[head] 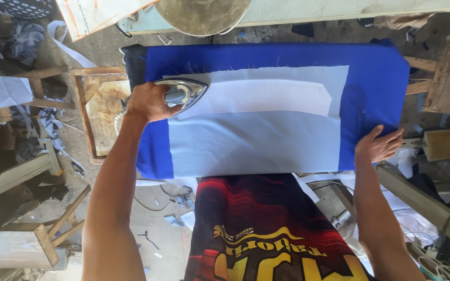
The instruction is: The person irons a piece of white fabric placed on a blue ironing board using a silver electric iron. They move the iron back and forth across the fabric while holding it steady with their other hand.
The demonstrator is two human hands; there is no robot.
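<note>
Red-and-black shirt point(266, 229) filling 6 o'clock, nearest the camera. Left hand point(149, 101) is wrapping shut around one iron point(180, 93), pressing at 9 o'clock on one pale grey cloth point(256, 135). Right hand point(377, 145), fingers spread, is flattening the blue board cover point(376, 78) at 3 o'clock. One white strip point(266, 96) lying flat; pressing looks just beginning, most cloth left.

Clothes iron point(182, 93): metal, pointed, flat on the cloth's upper left corner, tip toward the right; pale grey cloth point(256, 143): rectangular, spread smooth on blue padded board point(376, 78); white strip point(266, 97): lies flat across the cloth's upper part.
</note>
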